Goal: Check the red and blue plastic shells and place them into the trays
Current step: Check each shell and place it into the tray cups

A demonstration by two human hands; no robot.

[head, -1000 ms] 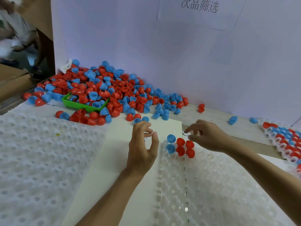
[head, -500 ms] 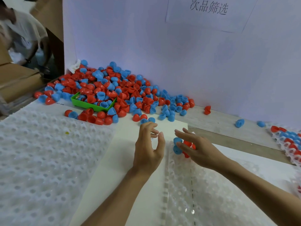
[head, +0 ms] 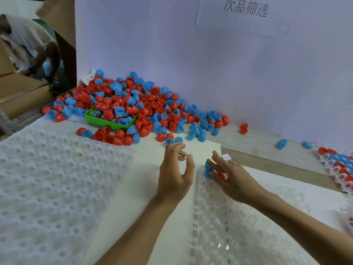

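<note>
Head view. The left hand (head: 175,173) hangs above a cream board (head: 141,188), fingers loosely curled and apart, thumb clear of them, holding nothing. The right hand (head: 232,177) reaches in from the right with fingers straight and spread, lying over a small cluster of shells seated at the far left corner of the clear tray (head: 248,236); two blue shells (head: 207,170) show at the fingertips and a red shell (head: 222,175) shows beneath the fingers. Whether the fingers press on these shells or only cover them cannot be told.

The clear tray, a sheet of round pockets, lies below the right forearm. A white tray (head: 47,188) of similar pockets fills the left foreground, just beside the cream board. A third tray (head: 340,169), at the right edge, carries rows of red and blue shells.

The loose pile of shells (head: 133,104), red and blue mixed, lies heaped against the pale back wall (head: 191,64), well beyond both hands. A green bin (head: 108,124) sits half buried in the pile. A few stray shells (head: 281,144) lie apart on the wooden tabletop (head: 257,146) to the right. A paper sign (head: 246,8) with printed characters is fixed to the wall. Another person (head: 28,44) bends over at the upper left.
</note>
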